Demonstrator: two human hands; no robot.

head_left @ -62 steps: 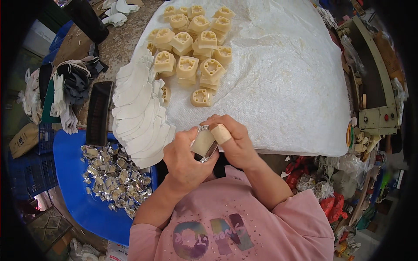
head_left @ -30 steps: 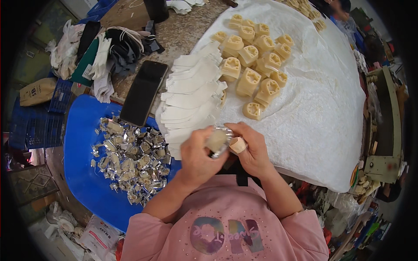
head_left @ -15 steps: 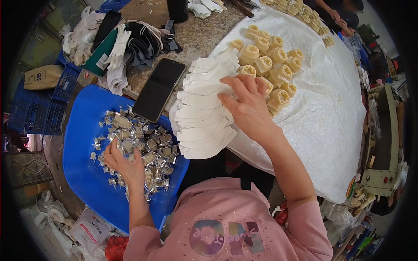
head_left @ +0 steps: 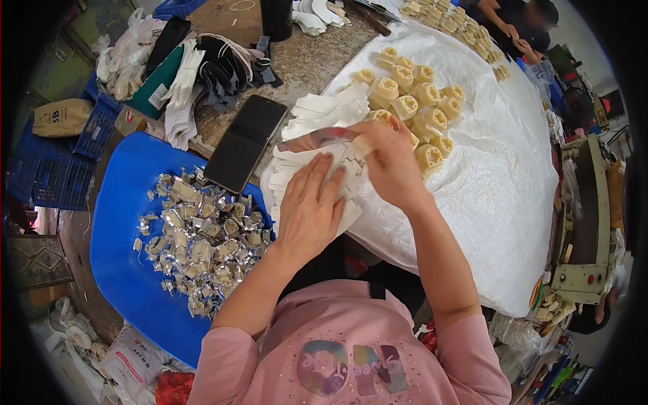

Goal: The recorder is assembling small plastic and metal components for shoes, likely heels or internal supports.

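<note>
Several white curved strips [head_left: 322, 108] lie fanned in an overlapping row at the table's front edge. My left hand [head_left: 307, 209] rests palm down on the nearer strips, its fingers stretched out and slightly spread. My right hand [head_left: 391, 158] is closed in a pinch at the right end of a shiny, mirror-like curved strip [head_left: 314, 140], which lies above the fan. Its fingertips are partly hidden, and a pale block shows beside them. Just beyond that hand, several cream moulded pieces [head_left: 426, 94] with hollow openings sit on a white woven sheet [head_left: 493, 196].
A blue tub [head_left: 131, 270] at my left holds several silver-and-cream pieces [head_left: 196, 236]. A black phone [head_left: 245, 143] lies between tub and strips. Gloves [head_left: 181, 84] and cloths are piled at the far left. Another person's hands [head_left: 516, 37] appear at the far right, near more cream pieces [head_left: 459, 23].
My left hand has left the tub's pieces and moved right onto the white strips. My right hand has closed, and a strip's shiny face now shows beside it.
</note>
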